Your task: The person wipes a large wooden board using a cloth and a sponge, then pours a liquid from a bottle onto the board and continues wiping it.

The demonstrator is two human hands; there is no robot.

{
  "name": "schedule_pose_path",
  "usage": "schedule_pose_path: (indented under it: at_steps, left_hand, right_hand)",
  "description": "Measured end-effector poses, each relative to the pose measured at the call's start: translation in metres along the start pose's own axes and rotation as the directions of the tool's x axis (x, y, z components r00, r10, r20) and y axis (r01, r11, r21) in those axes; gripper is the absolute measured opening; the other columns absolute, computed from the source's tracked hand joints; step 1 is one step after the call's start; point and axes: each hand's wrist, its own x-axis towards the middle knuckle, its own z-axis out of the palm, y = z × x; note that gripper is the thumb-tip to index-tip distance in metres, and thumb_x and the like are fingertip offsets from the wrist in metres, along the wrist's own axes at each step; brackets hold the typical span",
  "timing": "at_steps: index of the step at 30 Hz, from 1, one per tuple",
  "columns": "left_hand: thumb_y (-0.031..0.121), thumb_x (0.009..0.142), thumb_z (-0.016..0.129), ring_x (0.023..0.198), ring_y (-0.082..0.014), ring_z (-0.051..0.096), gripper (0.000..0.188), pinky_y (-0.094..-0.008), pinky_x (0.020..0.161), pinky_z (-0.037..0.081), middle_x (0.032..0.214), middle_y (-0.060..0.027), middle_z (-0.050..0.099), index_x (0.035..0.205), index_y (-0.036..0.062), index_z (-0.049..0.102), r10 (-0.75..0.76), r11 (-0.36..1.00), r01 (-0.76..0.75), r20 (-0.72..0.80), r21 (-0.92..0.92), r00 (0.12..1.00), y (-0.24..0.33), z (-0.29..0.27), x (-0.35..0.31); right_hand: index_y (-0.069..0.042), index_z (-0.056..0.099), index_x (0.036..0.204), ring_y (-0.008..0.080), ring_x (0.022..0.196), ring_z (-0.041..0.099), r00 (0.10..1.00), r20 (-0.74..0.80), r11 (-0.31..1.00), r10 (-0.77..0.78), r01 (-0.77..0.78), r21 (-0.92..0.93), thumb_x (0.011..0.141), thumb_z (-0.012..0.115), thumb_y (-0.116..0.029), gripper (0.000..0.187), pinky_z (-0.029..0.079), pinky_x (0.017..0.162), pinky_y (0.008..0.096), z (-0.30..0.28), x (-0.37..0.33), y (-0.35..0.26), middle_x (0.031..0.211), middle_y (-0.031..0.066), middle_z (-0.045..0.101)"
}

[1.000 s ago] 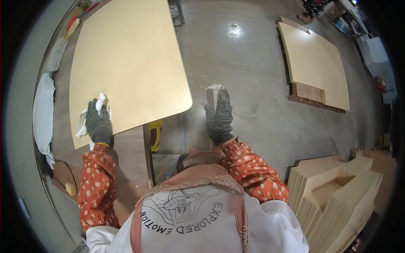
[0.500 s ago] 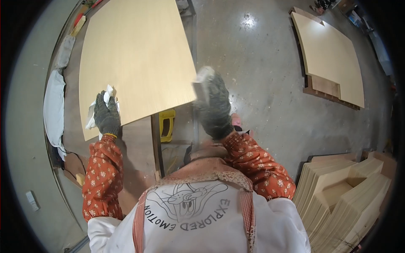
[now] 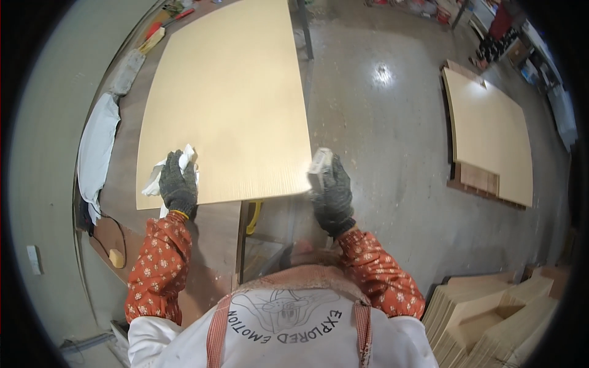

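A large pale wood panel [image 3: 227,104] lies on a brown-topped workbench [image 3: 211,245]. My left hand [image 3: 179,187], in a dark grey knit glove, rests on the panel near its front left corner. Its fingers close over a crumpled white cloth [image 3: 153,182] that sticks out on both sides. At the panel's right edge, close to the near corner, my right hand [image 3: 334,199] wears a similar glove and grips a pale sanding block [image 3: 319,165]. The block is slightly blurred, and I cannot tell whether it touches the edge.
A white bundle [image 3: 99,150] and a grey-white block [image 3: 129,72] lie along the bench's left side. To the right, another pale panel [image 3: 491,129] lies low over the floor. Stacked boards [image 3: 472,313] stand at the lower right. A person's legs [image 3: 494,46] show at the far right.
The view has shifted, so the panel and both hands sit lower and further right in the picture. My right hand, strongly blurred before, is clearer. My left hand stays on the cloth.
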Motion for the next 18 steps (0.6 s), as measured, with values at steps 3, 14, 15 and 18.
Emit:
schedule_pose_path:
  at_steps: [3, 14, 15, 18]
  left_hand:
    - [-0.002, 0.088, 0.056, 0.110, -0.0265, 0.058, 0.042, -0.0336, 0.098, 0.044, 0.123, -0.0158, 0.059, 0.129, -0.0009, 0.049, -0.049, 0.992, 0.057, 0.071, -0.114, 0.996, -0.009, 0.003, -0.001]
    - [0.017, 0.089, 0.064, 0.070, -0.0125, 0.059, 0.012, -0.0231, 0.058, 0.048, 0.089, -0.0031, 0.063, 0.098, 0.0098, 0.061, 0.192, 0.974, -0.155, -0.235, 0.166, 0.953, 0.012, -0.010, 0.005]
    - [0.018, 0.089, 0.064, 0.067, -0.0119, 0.057, 0.010, -0.0228, 0.055, 0.047, 0.086, -0.0022, 0.063, 0.096, 0.0112, 0.061, 0.156, 0.985, -0.132, -0.241, 0.115, 0.958, 0.012, -0.011, 0.005]
    - [0.022, 0.088, 0.065, 0.055, -0.0101, 0.053, 0.008, -0.0220, 0.048, 0.042, 0.077, 0.0006, 0.062, 0.088, 0.0151, 0.060, -0.077, 0.990, 0.047, -0.237, -0.131, 0.968, 0.012, -0.003, 0.008]
  right_hand:
    - [-0.004, 0.059, 0.101, 0.0351, 0.094, 0.057, 0.999, -0.002, 0.973, -0.052, 0.050, -0.227, 0.071, 0.060, -0.005, 0.030, 0.051, 0.080, 0.0431, -0.005, 0.010, 0.018, 0.104, 0.0158, 0.058]
    - [-0.020, 0.058, 0.122, 0.0377, 0.124, 0.046, 0.846, 0.307, 0.886, -0.435, 0.343, 0.312, 0.076, 0.073, -0.031, 0.050, 0.045, 0.092, 0.0497, -0.007, 0.084, 0.034, 0.131, 0.0174, 0.049]
    - [-0.021, 0.058, 0.125, 0.0356, 0.128, 0.043, 0.824, 0.378, 0.906, -0.423, 0.396, 0.150, 0.081, 0.069, -0.031, 0.046, 0.044, 0.094, 0.0497, -0.003, 0.093, 0.038, 0.135, 0.0169, 0.047]
    - [-0.024, 0.055, 0.131, 0.0318, 0.133, 0.038, 0.867, 0.318, 0.924, -0.383, 0.351, 0.155, 0.087, 0.062, -0.036, 0.046, 0.042, 0.096, 0.0502, 0.023, 0.147, 0.059, 0.143, 0.0157, 0.041]
